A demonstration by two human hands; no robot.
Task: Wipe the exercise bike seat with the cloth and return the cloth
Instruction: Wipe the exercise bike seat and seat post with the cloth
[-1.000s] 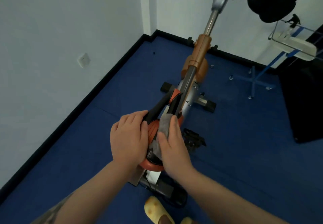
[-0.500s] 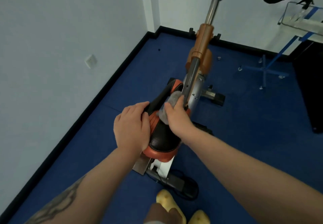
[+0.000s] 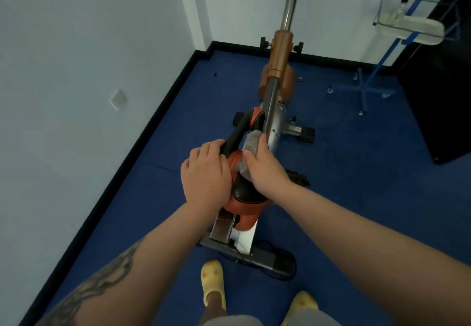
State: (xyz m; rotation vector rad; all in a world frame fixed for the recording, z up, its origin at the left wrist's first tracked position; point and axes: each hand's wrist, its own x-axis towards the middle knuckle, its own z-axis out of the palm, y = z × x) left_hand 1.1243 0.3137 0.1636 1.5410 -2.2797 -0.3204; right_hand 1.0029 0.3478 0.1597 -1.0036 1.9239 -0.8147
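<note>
Left hand (image 3: 205,173) clasps the bike seat (image 3: 244,195) steady; right hand (image 3: 265,170) presses the grey cloth (image 3: 251,141) near its nose. Firm, overlapping strokes would suit.

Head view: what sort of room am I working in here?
Probably a small home gym or exercise corner. An exercise bike stands on blue floor matting in a bare white-walled corner, and a blue wheeled stand with a spray bottle sits beside it.
</note>
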